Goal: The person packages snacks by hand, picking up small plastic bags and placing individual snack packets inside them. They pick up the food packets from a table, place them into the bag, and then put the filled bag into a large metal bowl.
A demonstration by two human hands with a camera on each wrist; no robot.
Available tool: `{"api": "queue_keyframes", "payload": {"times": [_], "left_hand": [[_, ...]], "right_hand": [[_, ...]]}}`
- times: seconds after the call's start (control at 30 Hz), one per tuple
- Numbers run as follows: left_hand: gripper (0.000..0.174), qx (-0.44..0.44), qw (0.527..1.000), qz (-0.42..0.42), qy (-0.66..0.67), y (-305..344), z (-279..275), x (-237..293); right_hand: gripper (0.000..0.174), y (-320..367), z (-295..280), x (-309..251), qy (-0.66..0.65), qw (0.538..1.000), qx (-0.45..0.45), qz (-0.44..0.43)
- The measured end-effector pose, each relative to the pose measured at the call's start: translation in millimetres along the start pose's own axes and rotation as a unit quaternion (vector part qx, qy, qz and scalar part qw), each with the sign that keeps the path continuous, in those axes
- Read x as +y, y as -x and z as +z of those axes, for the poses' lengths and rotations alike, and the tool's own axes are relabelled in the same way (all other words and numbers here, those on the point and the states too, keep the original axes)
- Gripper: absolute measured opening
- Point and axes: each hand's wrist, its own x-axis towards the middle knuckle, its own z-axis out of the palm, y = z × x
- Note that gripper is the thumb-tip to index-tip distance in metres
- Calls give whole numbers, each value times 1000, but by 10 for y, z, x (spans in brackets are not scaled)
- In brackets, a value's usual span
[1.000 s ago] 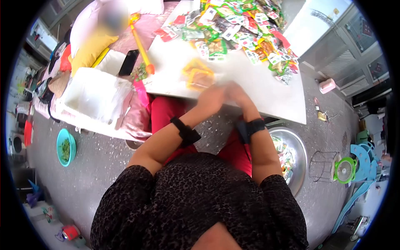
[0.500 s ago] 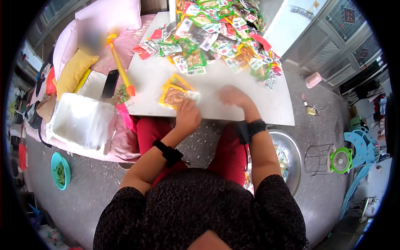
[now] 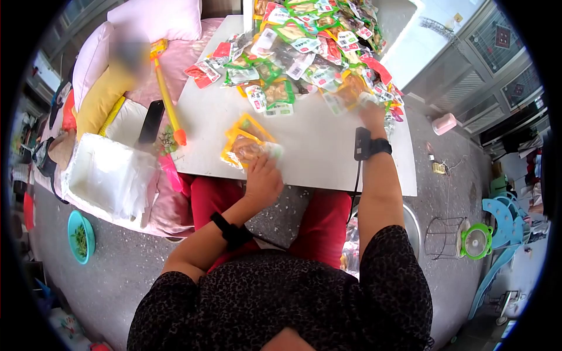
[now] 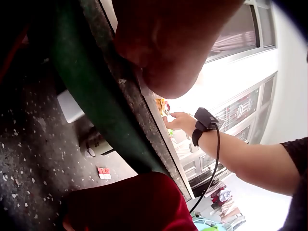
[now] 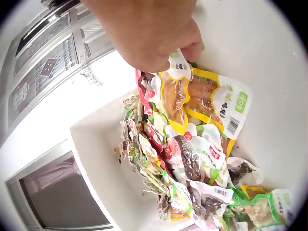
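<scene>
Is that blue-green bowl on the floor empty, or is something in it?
Not empty: the bowl holds green, leafy stuff, with bare sides showing around it.

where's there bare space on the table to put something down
Widest patch: the table between the left hand and right hand. Smaller: between the yellow packs and left edge. The far side is crowded with piled packets.

Your left hand (image 3: pixel 263 180) covers part of the yellow-edged packet (image 3: pixel 243 148), its print too blurred to read. In the right wrist view, your right hand (image 5: pixel 151 33) hides its fingertips, and the heap (image 5: pixel 190 161) runs off the bottom edge.
</scene>
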Motion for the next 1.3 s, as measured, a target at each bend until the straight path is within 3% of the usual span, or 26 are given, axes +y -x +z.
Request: {"api": "queue_keyframes", "payload": {"times": [0.07,0.17,0.23,0.3,0.4,0.47,0.57,0.63,0.73,0.8,0.87,1.03,1.07,1.17,1.2,1.3], "left_hand": [[9,10,1000,4,10,1,11,1],[9,34,999,9,18,44,8,-11],[10,46,998,17,26,4,0,-21],[12,40,999,9,25,13,5,-27],[14,-15,999,-30,-6,1,-113,72],[16,-32,998,-43,-11,-13,-147,111],[25,5,998,-27,55,-28,-148,138],[33,45,989,-9,144,-56,-226,216],[44,19,963,-86,256,-63,-280,413],[44,-93,853,-151,491,-140,-193,452],[41,-205,689,-209,664,-190,-506,640],[35,-151,617,-257,728,-102,-403,654],[35,-118,603,-258,746,-67,-311,601],[35,-59,548,-283,785,-71,-293,600],[35,-50,525,-280,802,-67,-271,604],[37,-48,479,-291,827,-35,-211,645]], "right_hand": [[14,0,6,2,45,988,120,-91],[13,16,-35,45,-31,976,134,-172],[14,103,-271,-104,-47,984,98,-143],[21,210,-428,-209,46,984,125,-116],[22,447,-787,-506,-97,981,151,-74],[20,528,-912,-572,-382,917,108,33],[25,835,-1305,-945,-582,808,40,84],[24,1041,-1542,-1188,-667,717,-47,198],[17,1331,-1504,-1309,-689,687,-165,163],[15,1533,-1475,-1470,-692,675,-220,133],[13,1717,-1466,-1635,-704,647,-260,134],[21,2013,-1551,-1711,-775,550,-256,177],[25,2119,-1373,-1560,-764,562,-259,181],[26,2451,-1352,-1515,-782,504,-327,165],[25,2529,-1388,-1578,-778,513,-327,158],[21,2688,-1322,-1738,-806,505,-233,204]]}}
